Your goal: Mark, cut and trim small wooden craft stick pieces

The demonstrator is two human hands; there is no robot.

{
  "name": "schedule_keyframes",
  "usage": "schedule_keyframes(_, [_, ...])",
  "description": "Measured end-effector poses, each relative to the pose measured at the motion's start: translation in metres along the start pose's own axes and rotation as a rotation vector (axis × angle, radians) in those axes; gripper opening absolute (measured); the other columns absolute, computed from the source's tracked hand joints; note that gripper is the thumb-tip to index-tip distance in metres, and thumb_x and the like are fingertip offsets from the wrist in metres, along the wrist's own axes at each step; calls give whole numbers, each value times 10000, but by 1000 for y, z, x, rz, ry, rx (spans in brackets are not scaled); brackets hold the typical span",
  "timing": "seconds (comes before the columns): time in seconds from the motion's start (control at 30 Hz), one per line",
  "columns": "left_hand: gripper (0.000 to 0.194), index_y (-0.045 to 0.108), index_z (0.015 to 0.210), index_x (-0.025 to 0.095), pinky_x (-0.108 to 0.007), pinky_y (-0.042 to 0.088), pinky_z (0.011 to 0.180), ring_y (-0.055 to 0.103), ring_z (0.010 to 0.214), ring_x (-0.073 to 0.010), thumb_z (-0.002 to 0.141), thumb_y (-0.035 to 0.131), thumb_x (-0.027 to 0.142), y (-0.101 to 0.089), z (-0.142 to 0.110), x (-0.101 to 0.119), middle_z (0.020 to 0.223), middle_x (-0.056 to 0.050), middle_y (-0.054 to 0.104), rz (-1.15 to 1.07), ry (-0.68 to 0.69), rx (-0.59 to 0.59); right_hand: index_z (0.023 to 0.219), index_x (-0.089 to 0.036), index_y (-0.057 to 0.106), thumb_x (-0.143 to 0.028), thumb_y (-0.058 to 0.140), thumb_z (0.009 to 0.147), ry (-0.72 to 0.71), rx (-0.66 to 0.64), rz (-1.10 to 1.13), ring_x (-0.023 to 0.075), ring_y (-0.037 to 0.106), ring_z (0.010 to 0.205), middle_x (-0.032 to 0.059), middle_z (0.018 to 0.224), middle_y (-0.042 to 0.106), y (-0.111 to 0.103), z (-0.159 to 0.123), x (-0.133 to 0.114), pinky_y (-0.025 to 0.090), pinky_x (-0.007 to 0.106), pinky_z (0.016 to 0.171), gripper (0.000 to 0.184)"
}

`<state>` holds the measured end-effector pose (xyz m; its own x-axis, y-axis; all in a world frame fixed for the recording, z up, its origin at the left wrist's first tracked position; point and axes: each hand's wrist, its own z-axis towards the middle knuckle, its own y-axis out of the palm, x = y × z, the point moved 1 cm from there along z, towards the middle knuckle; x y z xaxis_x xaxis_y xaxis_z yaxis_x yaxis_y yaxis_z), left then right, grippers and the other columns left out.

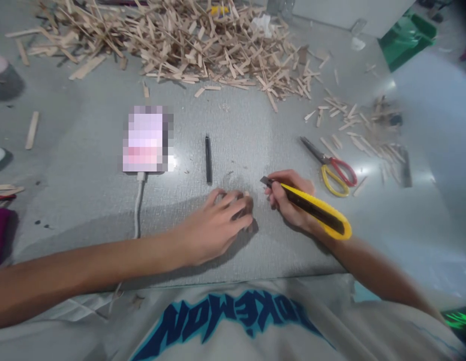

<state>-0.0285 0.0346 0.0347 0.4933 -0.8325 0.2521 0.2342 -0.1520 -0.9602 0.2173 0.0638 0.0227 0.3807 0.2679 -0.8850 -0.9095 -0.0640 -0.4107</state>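
Observation:
My right hand [291, 198] is closed around a yellow and black utility knife [311, 208], its blade tip pointing left just above the grey mat [105, 210]. My left hand [218, 223] rests on the mat beside it, fingers curled and pressed down on a small piece of wood [247, 194] that barely shows under the fingertips. The blade tip is a short way right of that piece, not touching it.
A black pen [208, 158] lies above my left hand. A phone [148, 139] with a white cable [138, 205] lies to the left. Red and yellow scissors [332, 168] lie to the right. A big heap of wooden sticks [188, 40] fills the far side.

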Motion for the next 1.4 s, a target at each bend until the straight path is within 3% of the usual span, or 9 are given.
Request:
schedule_keyframes(0.13, [619, 538, 1555, 151, -710, 448, 1205, 467, 1548, -464, 951, 660, 93, 13, 0, -8, 1646, -264, 508, 108, -22, 26, 1099, -232, 733, -390, 713, 1058, -3, -39, -3, 115, 676, 533, -11, 765, 756, -1, 2, -3, 546, 248, 525, 165])
schedule_keyframes(0.23, [650, 438, 1645, 111, -738, 402, 1255, 403, 1604, -493, 1040, 655, 211, 26, -1, -11, 1692, -313, 437, 104, -10, 83, 1048, -211, 775, -364, 816, 988, -58, -132, -45, 133, 696, 567, -2, 740, 758, -4, 4, -4, 550, 270, 573, 169])
schedule_keyframes(0.33, [674, 377, 1698, 162, -742, 373, 1285, 355, 1637, -487, 1085, 637, 264, 33, -3, -12, 1735, -308, 375, 67, 6, 116, 1016, -210, 786, -299, 763, 1019, -75, -166, -90, 135, 689, 572, -5, 720, 752, -4, 7, -3, 533, 280, 582, 91])
schedule_keyframes(0.5, [679, 427, 1663, 151, -745, 366, 1296, 354, 1632, -501, 1052, 697, 270, 30, -1, -13, 1740, -321, 360, 29, 9, 103, 934, -208, 775, -226, 731, 1025, -128, -188, -156, 117, 677, 597, -14, 746, 755, -3, 10, -4, 528, 276, 613, 103])
schedule_keyframes(1.4, [653, 468, 1632, 123, -679, 397, 1316, 345, 1641, -480, 1026, 696, 210, 27, 3, -13, 1738, -317, 368, -12, 30, 108, 1009, -211, 787, -251, 729, 1042, -193, -204, -176, 116, 677, 613, -1, 806, 786, -4, 9, 0, 532, 259, 612, 79])
